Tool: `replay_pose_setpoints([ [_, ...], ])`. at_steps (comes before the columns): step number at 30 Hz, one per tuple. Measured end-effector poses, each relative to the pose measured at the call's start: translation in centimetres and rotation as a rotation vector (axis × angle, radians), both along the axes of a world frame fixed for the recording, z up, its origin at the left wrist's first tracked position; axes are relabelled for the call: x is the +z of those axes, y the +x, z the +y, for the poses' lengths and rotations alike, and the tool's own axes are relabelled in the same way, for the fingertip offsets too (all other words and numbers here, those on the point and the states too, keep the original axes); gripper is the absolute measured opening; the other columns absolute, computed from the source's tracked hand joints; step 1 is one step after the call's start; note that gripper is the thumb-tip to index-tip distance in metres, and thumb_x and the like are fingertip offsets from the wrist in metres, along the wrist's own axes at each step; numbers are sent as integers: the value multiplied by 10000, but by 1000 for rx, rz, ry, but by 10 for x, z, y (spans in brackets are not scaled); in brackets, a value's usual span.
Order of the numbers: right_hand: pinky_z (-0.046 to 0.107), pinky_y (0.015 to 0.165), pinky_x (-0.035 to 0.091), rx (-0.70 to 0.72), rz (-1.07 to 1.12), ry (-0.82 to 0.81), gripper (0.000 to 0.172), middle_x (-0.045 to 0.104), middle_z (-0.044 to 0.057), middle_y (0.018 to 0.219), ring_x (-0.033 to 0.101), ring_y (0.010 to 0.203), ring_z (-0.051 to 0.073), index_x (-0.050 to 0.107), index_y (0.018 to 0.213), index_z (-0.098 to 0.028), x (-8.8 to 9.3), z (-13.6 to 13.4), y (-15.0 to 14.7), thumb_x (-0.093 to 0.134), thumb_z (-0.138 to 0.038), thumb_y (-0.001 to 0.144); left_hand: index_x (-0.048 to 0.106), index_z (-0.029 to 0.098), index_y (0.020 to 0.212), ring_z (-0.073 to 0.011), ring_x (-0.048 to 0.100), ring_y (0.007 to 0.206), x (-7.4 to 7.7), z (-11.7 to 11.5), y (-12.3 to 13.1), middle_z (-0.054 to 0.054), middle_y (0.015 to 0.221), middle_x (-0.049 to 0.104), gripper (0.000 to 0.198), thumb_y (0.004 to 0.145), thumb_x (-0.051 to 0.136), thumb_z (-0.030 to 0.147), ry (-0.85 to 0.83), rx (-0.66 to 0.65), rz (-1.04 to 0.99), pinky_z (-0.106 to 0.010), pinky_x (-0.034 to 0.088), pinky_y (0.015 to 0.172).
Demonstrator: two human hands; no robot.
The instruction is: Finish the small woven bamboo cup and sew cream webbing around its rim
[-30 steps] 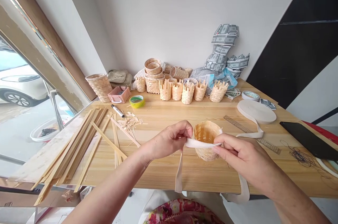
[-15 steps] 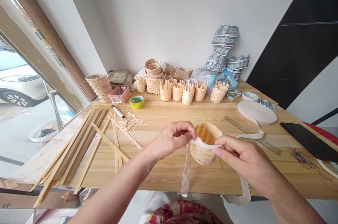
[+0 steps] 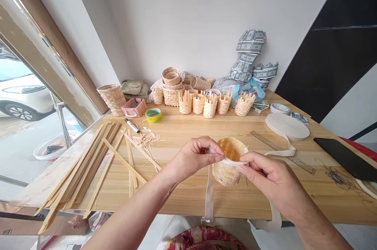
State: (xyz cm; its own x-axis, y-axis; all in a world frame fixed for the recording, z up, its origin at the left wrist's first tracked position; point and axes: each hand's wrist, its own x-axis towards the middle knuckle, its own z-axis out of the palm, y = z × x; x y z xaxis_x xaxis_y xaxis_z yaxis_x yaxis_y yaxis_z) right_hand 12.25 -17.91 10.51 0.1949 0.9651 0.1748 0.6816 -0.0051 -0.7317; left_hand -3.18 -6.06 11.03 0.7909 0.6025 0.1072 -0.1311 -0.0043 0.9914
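Note:
A small woven basket [image 3: 226, 173] is held tilted just above or on the table's near part, its mouth toward me. White cloth tape [image 3: 209, 199] runs over the near rim, with one end hanging down at the left. My left hand [image 3: 203, 151] pinches the tape against the rim, thumb and forefinger together. At the rim's right side, my right hand [image 3: 262, 169] grips tape and rim between thumb and fingers. From there the tape drops past the table edge. The roll of the same tape [image 3: 287, 126] lies flat at the right.
Wood strips [image 3: 79, 167] cover the table's left side, near wood scraps [image 3: 149, 138] and a marker [image 3: 132, 125]. Small unfinished baskets [image 3: 210, 104] stand in a row at the back. A ruler [image 3: 265, 140], tangled thread [image 3: 335, 175] and a black phone-like slab [image 3: 347, 157] lie right.
My left hand has shifted right along the near rim, closer to my right hand, and the tape now lies folded lower over the rim. My right hand keeps its grip.

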Motion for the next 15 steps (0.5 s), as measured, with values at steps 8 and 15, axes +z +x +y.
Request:
replay_pose_setpoints([
  [8, 191, 494, 340, -67, 22, 99, 196, 472, -59, 528, 406, 495, 94, 541, 742, -211, -15, 1, -4, 477, -379, 819, 664, 150, 847, -128, 513, 742, 7, 9, -8, -34, 749, 539, 137, 801, 535, 157, 664, -64, 177, -244, 415, 700],
  [15, 180, 463, 325, -78, -147, 148, 175, 456, -68, 510, 394, 467, 83, 531, 713, -211, -29, 6, -5, 477, -343, 816, 651, 177, 795, -181, 498, 883, 16, 8, -7, -59, 999, 567, 180, 826, 477, 139, 1266, -85, 397, -295, 396, 757],
])
